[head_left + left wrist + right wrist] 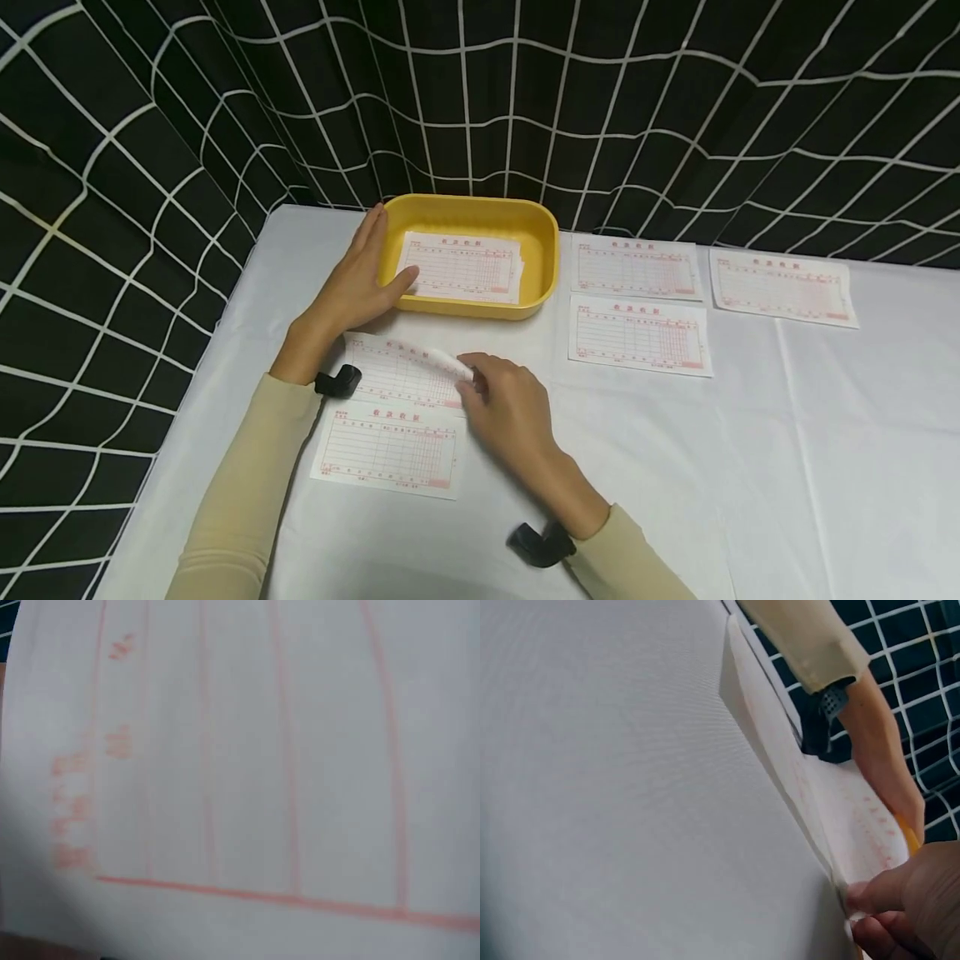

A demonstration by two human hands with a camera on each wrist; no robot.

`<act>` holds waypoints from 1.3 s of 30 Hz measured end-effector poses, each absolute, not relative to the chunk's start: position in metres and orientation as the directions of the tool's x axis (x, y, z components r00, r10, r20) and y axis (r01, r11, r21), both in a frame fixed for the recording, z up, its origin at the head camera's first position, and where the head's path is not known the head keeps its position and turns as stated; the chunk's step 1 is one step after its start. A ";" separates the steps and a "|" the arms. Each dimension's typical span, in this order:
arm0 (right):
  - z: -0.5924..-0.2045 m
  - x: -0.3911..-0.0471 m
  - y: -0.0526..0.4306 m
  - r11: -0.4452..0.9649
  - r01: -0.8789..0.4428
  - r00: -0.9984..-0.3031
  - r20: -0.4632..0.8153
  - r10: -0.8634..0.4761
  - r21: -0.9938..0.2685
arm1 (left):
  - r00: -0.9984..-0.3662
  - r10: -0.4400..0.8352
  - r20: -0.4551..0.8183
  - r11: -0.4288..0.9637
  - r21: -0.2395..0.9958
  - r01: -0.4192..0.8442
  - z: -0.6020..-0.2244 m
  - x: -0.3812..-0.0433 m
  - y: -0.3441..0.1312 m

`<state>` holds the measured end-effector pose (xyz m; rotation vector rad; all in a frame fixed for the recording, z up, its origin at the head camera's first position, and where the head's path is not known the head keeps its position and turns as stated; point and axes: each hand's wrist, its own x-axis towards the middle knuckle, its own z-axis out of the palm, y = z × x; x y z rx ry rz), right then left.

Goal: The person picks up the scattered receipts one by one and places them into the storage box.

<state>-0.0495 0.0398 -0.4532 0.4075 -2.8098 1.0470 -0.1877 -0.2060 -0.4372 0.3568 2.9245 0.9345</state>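
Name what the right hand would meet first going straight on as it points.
Beyond the paper slip the right hand pinches, probably the near wall of the yellow tray; the hand's height is unclear, so it might pass over.

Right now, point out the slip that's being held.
The slip just in front of the yellow tray: the right hand pinches its raised right end; no other slip is pinched.
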 end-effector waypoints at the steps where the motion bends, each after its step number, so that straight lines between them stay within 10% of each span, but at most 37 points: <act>1: -0.453 -0.050 0.041 0.716 -0.281 -0.960 0.190 -0.207 -0.639 | -0.972 0.234 0.022 0.791 0.577 0.203 -0.437 -0.188 -0.206; 14: -0.442 -0.062 0.061 0.503 -0.130 -0.983 0.044 -0.178 -0.854 | -0.971 0.240 0.022 0.783 0.587 0.207 -0.437 -0.188 -0.205; 39: -0.384 -0.089 0.126 0.508 -0.088 -0.990 0.017 -0.143 -0.857 | -0.970 0.240 0.033 0.769 0.604 0.211 -0.436 -0.188 -0.206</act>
